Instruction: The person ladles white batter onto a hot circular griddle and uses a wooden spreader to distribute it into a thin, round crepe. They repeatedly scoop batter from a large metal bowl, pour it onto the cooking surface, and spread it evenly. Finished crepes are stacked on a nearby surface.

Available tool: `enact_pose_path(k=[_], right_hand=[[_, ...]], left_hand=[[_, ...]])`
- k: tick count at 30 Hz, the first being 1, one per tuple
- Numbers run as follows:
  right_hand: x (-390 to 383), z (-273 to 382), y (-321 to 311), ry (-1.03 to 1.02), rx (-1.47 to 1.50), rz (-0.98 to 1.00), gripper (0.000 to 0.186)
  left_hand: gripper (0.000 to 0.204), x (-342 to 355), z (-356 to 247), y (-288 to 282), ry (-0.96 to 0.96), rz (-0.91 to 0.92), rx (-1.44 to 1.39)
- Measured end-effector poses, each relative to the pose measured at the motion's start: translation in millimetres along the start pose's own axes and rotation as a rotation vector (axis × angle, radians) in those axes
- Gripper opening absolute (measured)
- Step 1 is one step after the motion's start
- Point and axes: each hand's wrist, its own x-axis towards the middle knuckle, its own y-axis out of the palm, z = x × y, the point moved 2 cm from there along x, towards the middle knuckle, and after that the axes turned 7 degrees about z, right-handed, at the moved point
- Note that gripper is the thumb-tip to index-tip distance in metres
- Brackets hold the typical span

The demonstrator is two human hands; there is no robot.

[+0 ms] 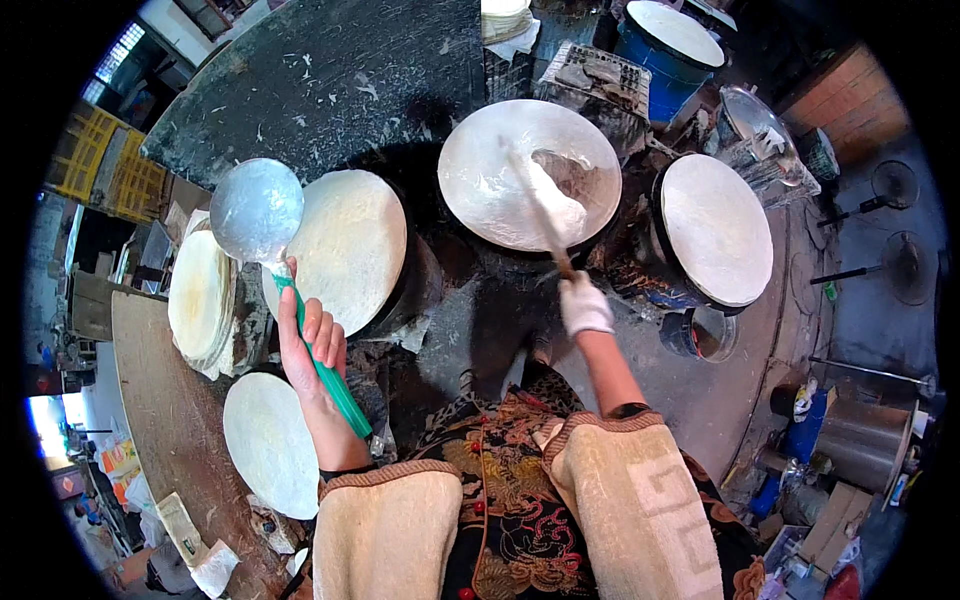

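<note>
My left hand (320, 340) is closed round the green handle of a ladle (258, 208). The ladle's wide, round metal bowl is raised over the edge of a griddle covered with a pale round sheet (345, 250). My right hand (586, 304), in a white glove, grips a wooden-handled stick (551, 229). Motion blurs the stick, and its far end cannot be made out. It reaches over a large round pan (480, 190) coated with wet white batter. A thick white lump lies beside the stick, next to a bare brownish patch.
Another covered griddle (717, 230) stands to the right, with a small bucket (697, 335) below it. Stacked pale rounds (203, 295) lie at the left, above a single round (270, 440). A blue drum (655, 75) and metal basin (755, 120) stand at the far right.
</note>
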Motion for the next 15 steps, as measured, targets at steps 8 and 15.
enact_pose_path(k=[8,15], right_hand=[[40.5,21.0,-58.3,-0.155,-0.107,-0.036,0.041],[9.3,-25.2,-30.5,-0.026,-0.138,0.029,0.037]], left_hand=[[0.039,22.4,44.1,14.9,-0.148,0.066,-0.098],[0.040,32.4,44.7,15.0,-0.135,0.108,-0.090]])
